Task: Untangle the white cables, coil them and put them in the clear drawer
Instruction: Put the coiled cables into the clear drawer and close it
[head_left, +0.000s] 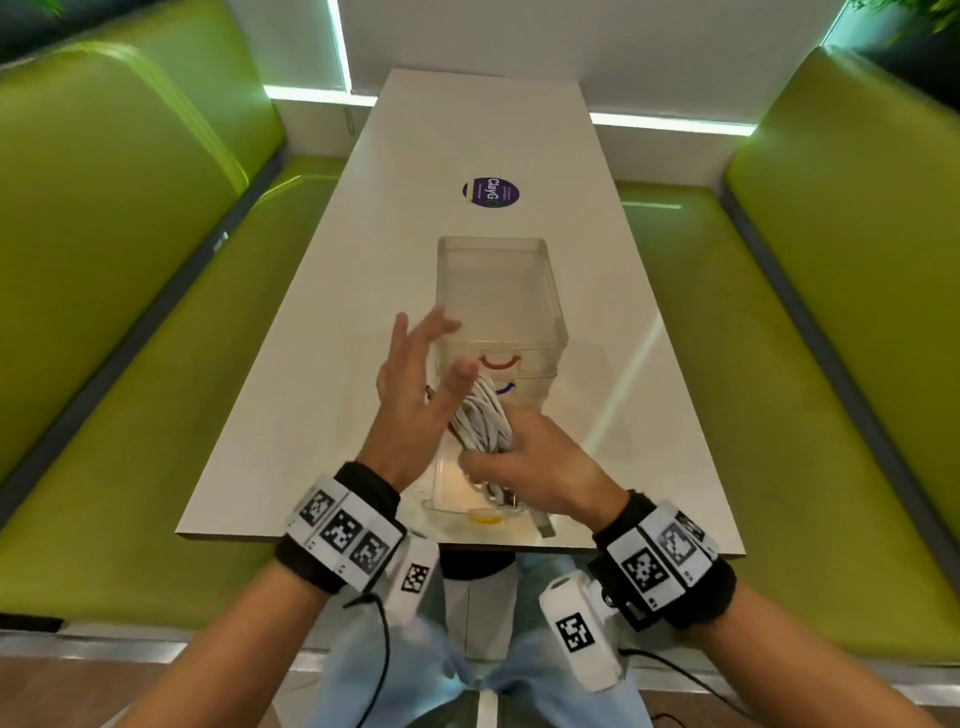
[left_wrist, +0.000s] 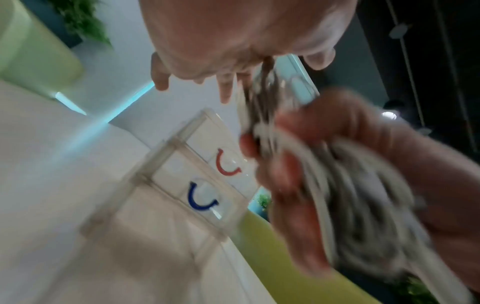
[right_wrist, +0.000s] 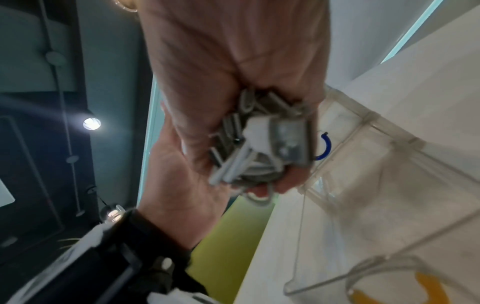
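Observation:
A coil of white cables (head_left: 480, 415) hangs over the pulled-out bottom drawer (head_left: 441, 493), the one with the yellow handle (head_left: 485, 517), of a clear drawer unit (head_left: 498, 291). My right hand (head_left: 530, 467) grips the coil's near end. In the right wrist view its fingers wrap the coil (right_wrist: 249, 156) and a plug (right_wrist: 288, 142). My left hand (head_left: 415, 364) is flat with straight, spread fingers, its palm close against the coil's left side. The left wrist view is blurred but shows the coil (left_wrist: 350, 205) in the right hand (left_wrist: 389, 164), with the red (left_wrist: 226, 164) and blue (left_wrist: 200, 197) drawer handles behind it.
The unit stands on a long white table (head_left: 322, 364), and the open drawer reaches almost to the front edge. A round purple sticker (head_left: 491, 192) lies beyond the unit. Green benches (head_left: 130, 260) flank the table on both sides.

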